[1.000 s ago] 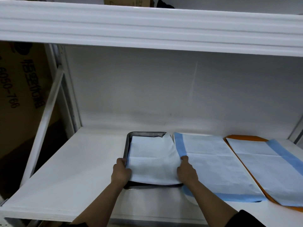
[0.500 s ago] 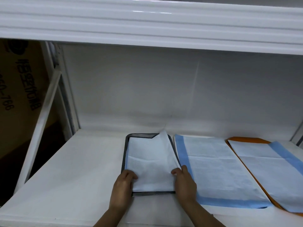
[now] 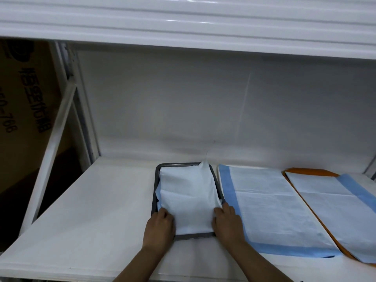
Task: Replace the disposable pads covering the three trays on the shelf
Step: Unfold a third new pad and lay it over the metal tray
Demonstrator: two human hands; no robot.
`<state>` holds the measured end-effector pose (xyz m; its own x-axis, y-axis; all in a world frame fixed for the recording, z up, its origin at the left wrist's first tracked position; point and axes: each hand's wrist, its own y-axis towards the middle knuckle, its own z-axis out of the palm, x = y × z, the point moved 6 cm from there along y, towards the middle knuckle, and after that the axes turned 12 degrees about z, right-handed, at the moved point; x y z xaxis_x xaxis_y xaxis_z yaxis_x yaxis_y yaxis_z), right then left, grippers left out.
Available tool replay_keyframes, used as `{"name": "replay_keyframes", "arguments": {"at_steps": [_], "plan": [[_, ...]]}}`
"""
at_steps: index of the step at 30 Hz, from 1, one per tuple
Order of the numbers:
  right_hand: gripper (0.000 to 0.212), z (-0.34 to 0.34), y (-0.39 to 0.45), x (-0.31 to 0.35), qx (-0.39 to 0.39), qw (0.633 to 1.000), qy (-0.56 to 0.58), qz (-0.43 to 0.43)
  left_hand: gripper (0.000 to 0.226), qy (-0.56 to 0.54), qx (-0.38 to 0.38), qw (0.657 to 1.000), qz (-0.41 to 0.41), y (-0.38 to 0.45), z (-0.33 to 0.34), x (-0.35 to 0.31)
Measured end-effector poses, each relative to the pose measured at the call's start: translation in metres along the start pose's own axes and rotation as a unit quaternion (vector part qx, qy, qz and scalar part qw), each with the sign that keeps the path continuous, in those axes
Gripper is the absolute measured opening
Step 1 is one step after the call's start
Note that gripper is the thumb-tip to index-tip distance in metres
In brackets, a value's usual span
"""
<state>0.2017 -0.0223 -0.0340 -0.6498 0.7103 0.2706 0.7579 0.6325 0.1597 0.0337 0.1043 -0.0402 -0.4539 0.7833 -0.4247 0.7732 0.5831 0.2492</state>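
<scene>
Leftmost, a brown cardboard box (image 3: 22, 102) printed with dark characters is standing behind the white shelf upright (image 3: 61, 119); the white shelf board (image 3: 91, 210) is running across the view under an upper shelf edge (image 3: 183, 23). Near the middle, a metal tray (image 3: 155, 180) is sitting on the board, and a white folded pad (image 3: 187, 198) is lying inside it, crumpled along its left side, with its far right corner sticking up above the tray rim. The left hand (image 3: 159, 227) is resting on the pad's near left corner, fingers curled down over the pad and the tray edge; the right hand (image 3: 227, 222) is pressing on the near right corner, fingers bent over the pad's edge beside the tray rim; whether either hand is actually pinching the pad, I cannot tell. Just to the right, a blue-bordered pad (image 3: 270, 206) is lying spread flat, covering whatever is beneath it; farther right, another blue-edged pad (image 3: 335, 208) is lying over an orange tray (image 3: 305, 171), whose rim is showing at the far and near edges.
</scene>
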Motion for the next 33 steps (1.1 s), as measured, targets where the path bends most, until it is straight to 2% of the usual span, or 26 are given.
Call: {"name": "replay_keyframes", "arguments": {"at_steps": [2,5,6,8,11,15,17,19,21,22,24,27,30,32,33], "plan": [[0.043,0.001,0.002,0.0,-0.019,0.999,-0.026,-0.011,0.034,0.048,0.01,0.998,0.029,0.002,0.006,-0.003],[0.01,-0.007,-0.002,0.002,-0.056,0.995,-0.063,-0.05,0.024,0.118,0.025,0.988,0.092,-0.001,-0.003,-0.017],[0.023,-0.005,-0.002,0.0,-0.046,0.995,-0.074,-0.056,0.019,0.123,0.017,0.989,0.076,-0.001,-0.008,-0.019],[0.038,-0.001,-0.003,-0.005,-0.026,0.995,-0.088,-0.039,0.032,0.135,0.044,0.99,0.024,0.002,-0.009,-0.014],[0.047,-0.003,-0.007,-0.006,0.017,0.996,-0.087,-0.015,0.04,0.111,0.1,0.988,-0.038,0.005,-0.007,-0.007],[0.053,-0.004,-0.004,-0.009,0.093,0.995,-0.018,0.035,0.028,0.083,0.116,0.987,-0.077,0.003,-0.014,-0.009],[0.053,-0.007,-0.002,-0.012,0.069,0.995,0.027,0.069,0.015,0.07,0.084,0.99,-0.093,0.002,-0.017,-0.01],[0.046,-0.016,0.004,-0.006,-0.021,0.999,0.025,0.033,0.013,0.086,0.022,0.995,-0.052,0.006,-0.024,-0.015],[0.035,-0.017,0.014,0.012,-0.071,0.996,-0.003,-0.054,0.024,0.128,-0.034,0.991,0.026,0.015,-0.026,-0.015],[0.031,-0.015,0.019,0.024,-0.056,0.994,-0.029,-0.094,0.03,0.161,-0.038,0.984,0.06,0.02,-0.025,-0.017],[0.045,-0.004,0.029,0.039,0.015,0.987,-0.082,-0.14,0.049,0.209,0.028,0.973,0.094,0.03,-0.016,-0.016],[0.057,0.02,0.05,0.041,0.077,0.973,-0.159,-0.149,0.068,0.245,0.147,0.953,0.102,0.046,0.005,-0.006],[0.062,0.034,0.057,0.045,0.056,0.972,-0.159,-0.163,0.077,0.249,0.195,0.942,0.113,0.054,0.021,-0.004],[0.06,0.034,0.061,0.051,0.052,0.982,-0.117,-0.138,0.076,0.239,0.202,0.945,0.094,0.058,0.026,0.001],[0.054,0.029,0.065,0.054,0.038,0.989,-0.089,-0.113,0.071,0.219,0.153,0.958,0.102,0.06,0.02,-0.003]]}}
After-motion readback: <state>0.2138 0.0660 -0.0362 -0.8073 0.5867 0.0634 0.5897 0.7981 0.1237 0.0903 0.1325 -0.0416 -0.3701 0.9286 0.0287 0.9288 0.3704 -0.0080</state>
